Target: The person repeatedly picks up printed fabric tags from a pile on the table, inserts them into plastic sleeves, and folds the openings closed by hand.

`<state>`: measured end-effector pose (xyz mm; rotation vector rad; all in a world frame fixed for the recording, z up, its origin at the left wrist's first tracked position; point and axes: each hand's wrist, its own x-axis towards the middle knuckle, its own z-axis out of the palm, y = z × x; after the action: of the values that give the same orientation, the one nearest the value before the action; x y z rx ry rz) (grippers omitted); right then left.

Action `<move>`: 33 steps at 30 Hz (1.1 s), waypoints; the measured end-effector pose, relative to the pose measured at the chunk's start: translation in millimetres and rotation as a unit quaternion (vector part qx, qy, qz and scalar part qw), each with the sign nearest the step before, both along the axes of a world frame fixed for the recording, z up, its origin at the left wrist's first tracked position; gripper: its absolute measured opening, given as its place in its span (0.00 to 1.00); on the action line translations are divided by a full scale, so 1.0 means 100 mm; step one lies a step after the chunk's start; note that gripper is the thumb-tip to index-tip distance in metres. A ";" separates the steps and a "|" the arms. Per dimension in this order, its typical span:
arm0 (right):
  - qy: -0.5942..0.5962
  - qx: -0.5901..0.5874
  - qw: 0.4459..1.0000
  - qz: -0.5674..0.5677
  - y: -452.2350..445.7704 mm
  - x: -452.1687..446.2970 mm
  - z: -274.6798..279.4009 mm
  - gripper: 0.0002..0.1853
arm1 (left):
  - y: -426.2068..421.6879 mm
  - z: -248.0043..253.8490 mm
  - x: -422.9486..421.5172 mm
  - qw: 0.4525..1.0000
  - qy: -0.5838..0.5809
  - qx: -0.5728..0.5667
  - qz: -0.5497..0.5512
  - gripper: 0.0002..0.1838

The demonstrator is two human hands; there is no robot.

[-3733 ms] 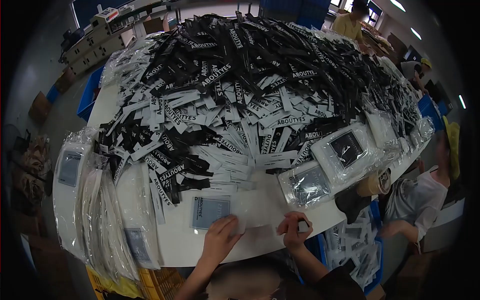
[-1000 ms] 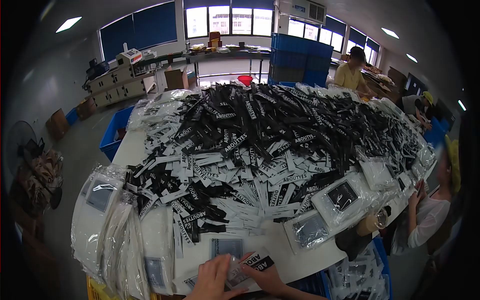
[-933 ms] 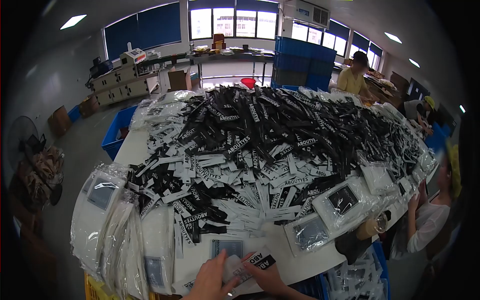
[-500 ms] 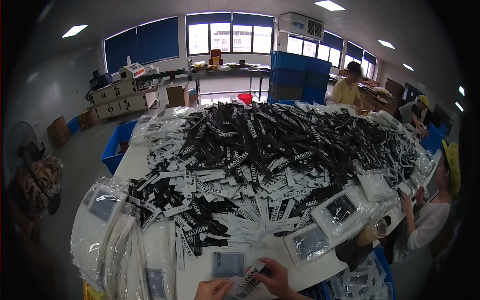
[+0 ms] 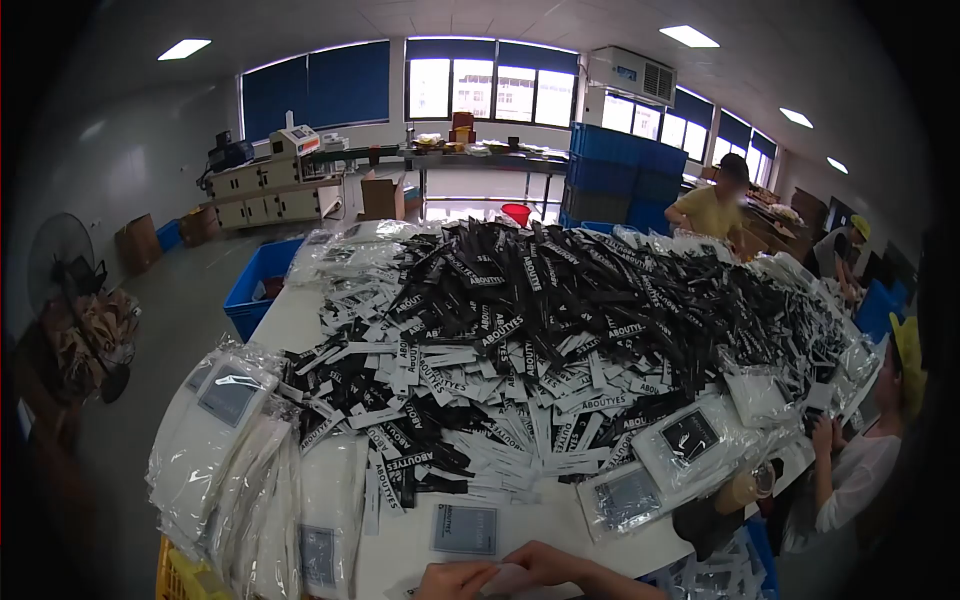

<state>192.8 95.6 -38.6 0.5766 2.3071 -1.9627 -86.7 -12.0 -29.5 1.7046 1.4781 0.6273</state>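
At the near edge of the white table (image 5: pixel 540 530), my left hand (image 5: pixel 458 580) and my right hand (image 5: pixel 545 565) are close together, fingers closed on a pale clear plastic bag (image 5: pixel 508 580) between them. The bag is partly cut off by the bottom of the view. Just beyond my hands lies a flat clear bag with a grey-blue printed panel (image 5: pixel 465 530). Farther back is a large heap of black strips (image 5: pixel 560 290) and white strips (image 5: pixel 500 460) lettered ABOUTYES.
Stacks of clear bags (image 5: pixel 215 440) lie at the left, more bags (image 5: pixel 690 440) at the right beside a cup (image 5: pixel 745 488). A blue crate (image 5: pixel 255 295) stands beyond the left edge. Co-workers (image 5: pixel 712 210) (image 5: pixel 870 460) are at the back and right.
The view has tilted up, so my hands sit lower. The black-and-white lettered strip seen between my hands is no longer visible. The co-worker at the right has shifted their hands.
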 end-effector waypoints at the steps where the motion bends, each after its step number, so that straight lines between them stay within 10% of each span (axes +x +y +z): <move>1: 0.001 -0.003 1.000 -0.026 0.00 0.01 -0.06 0.12 | 0.01 -0.03 0.06 1.000 -0.011 0.004 -0.003 0.12; 9: -0.067 0.011 0.979 -0.193 -0.03 0.18 -0.47 0.13 | 0.08 -0.06 0.68 0.985 -0.157 -0.042 0.054 0.13; 11: 0.125 -0.073 0.948 -0.282 -0.18 0.03 0.06 0.12 | 0.07 -0.06 0.74 0.972 -0.213 -0.007 0.098 0.12; 14: 0.084 0.087 0.985 -0.124 -0.13 -0.05 0.07 0.12 | 0.06 -0.15 0.77 0.959 -0.274 -0.018 0.063 0.11; 16: 0.082 0.088 0.983 -0.141 -0.12 -0.09 0.11 0.11 | 0.12 -0.15 0.75 0.961 -0.201 0.183 0.049 0.10; 22: 0.029 0.003 0.965 -0.259 0.08 -0.10 0.07 0.10 | 0.15 -0.11 0.76 0.923 -0.311 -0.011 0.224 0.07; 33: 0.117 -0.040 0.894 -0.431 -0.19 0.58 0.25 0.07 | 0.25 -0.31 1.24 0.984 -0.143 0.097 0.041 0.10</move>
<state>250.6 76.8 -14.0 1.6711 2.2816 -2.5541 37.3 13.2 -60.9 1.6229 1.3209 1.0439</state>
